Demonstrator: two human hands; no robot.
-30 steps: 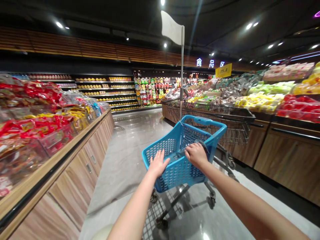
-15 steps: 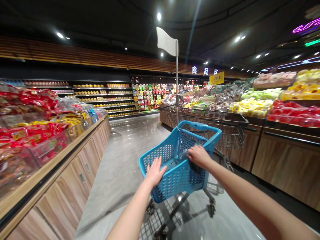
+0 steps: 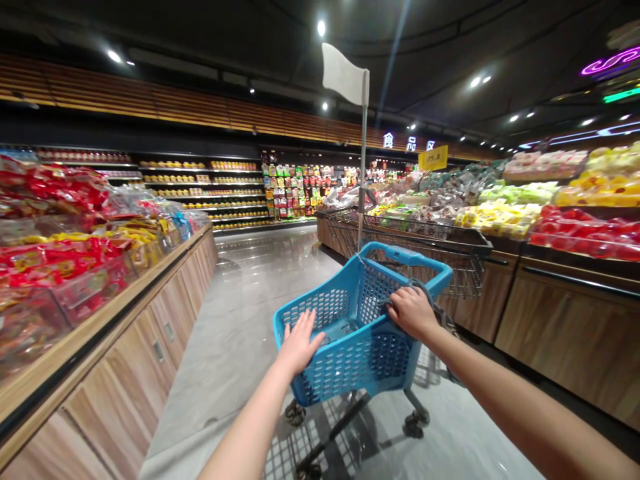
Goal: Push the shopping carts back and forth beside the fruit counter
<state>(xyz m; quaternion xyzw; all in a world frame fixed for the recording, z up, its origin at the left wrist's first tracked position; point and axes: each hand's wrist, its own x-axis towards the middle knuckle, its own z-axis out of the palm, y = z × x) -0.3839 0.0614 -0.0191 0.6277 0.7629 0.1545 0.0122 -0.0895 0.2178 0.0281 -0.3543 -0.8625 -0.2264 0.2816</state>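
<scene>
A small blue shopping cart [image 3: 345, 363] with a perforated plastic basket stands before me, turned sideways on a grey wheeled frame. My left hand [image 3: 300, 343] lies on the basket's near rim toward its left end, fingers spread and stretched out. Farther right along that rim, my right hand [image 3: 411, 312] is closed over the edge. Something dark, perhaps a strap, shows beside its fingers; I cannot make out what it is. From the cart's far side rises a thin pole with a white flag [image 3: 345, 75]. Inside the basket, the visible floor is bare.
A dark wire cart [image 3: 435, 257] stands just behind the blue one, against the wooden produce stand [image 3: 570, 320]. Along the left runs a wooden counter [image 3: 130, 360] with bagged goods. Shiny grey floor [image 3: 240, 293] stretches between them toward stocked wall shelves [image 3: 215, 190].
The blue cart has turned a little, its flagpole and handle end shifting right. My right hand has moved right with the rim, and my left hand slightly left.
</scene>
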